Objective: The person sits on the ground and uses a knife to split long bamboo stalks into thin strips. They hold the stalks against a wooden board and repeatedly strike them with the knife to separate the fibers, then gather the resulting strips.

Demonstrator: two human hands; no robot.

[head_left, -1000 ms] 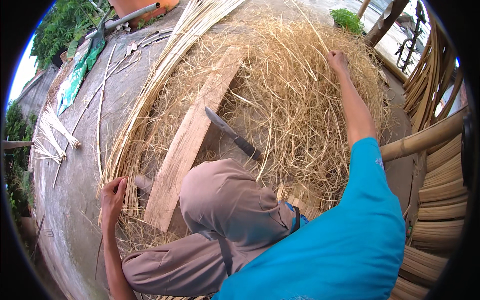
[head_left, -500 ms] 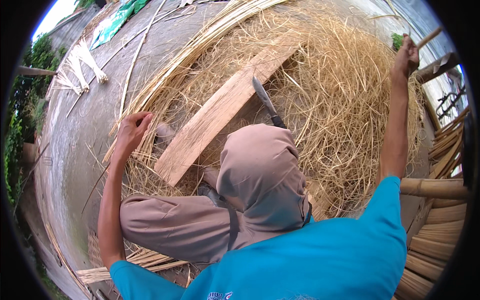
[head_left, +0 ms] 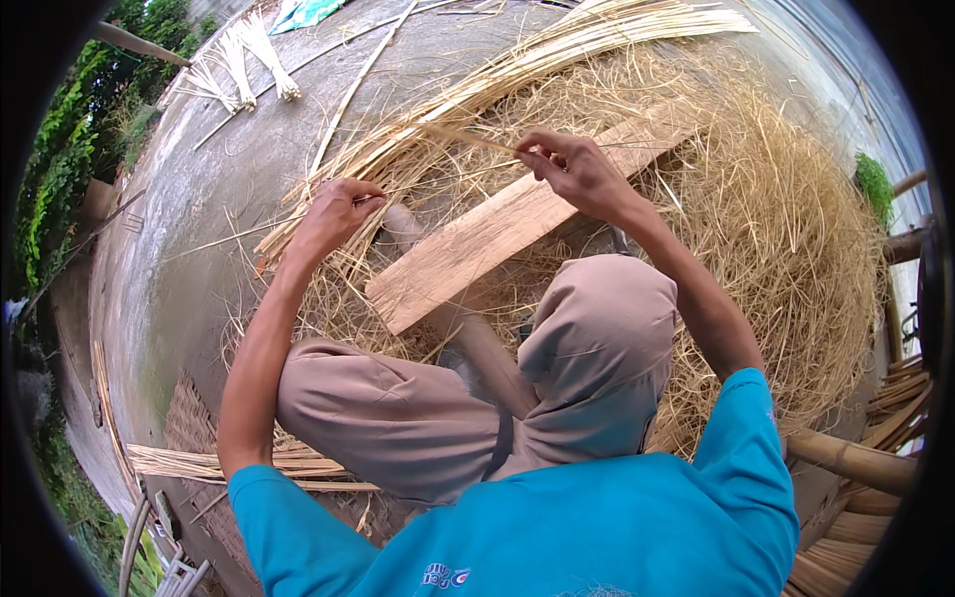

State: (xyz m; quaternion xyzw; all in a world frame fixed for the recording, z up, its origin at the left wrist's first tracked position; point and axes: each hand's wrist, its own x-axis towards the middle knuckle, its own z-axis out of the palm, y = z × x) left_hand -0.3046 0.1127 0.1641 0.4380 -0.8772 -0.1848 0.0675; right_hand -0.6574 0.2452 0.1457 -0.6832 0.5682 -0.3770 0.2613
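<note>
The right hand (head_left: pixel 577 177) was at one o'clock from the middle of the view, its thumb and fingertips pinching one end of a thin, tan, flat bamboo strip (head_left: pixel 466 137). That strip pointed from the fingers between nine and ten o'clock, raised over the long, pale yellow bundle of split bamboo strips (head_left: pixel 572 52), which swept in a curve from ten o'clock up to one o'clock. The left hand (head_left: pixel 336 212) was at ten o'clock, just by the bundle's near end, with its fingers curled and the tips of thumb and forefinger pressed together; whether a strip lay between them was too small to tell.

Below the right hand, a flat, light brown wooden plank (head_left: pixel 497 237) lay aslant toward two o'clock, across a round, greyish brown pole (head_left: pixel 484 350). A wide heap of curly, straw-coloured shavings (head_left: pixel 796 249) spread between two and three o'clock. Small bundles of white strips (head_left: pixel 237 65) lay on the grey concrete floor (head_left: pixel 179 199) between ten and eleven o'clock, well apart from both hands.
</note>
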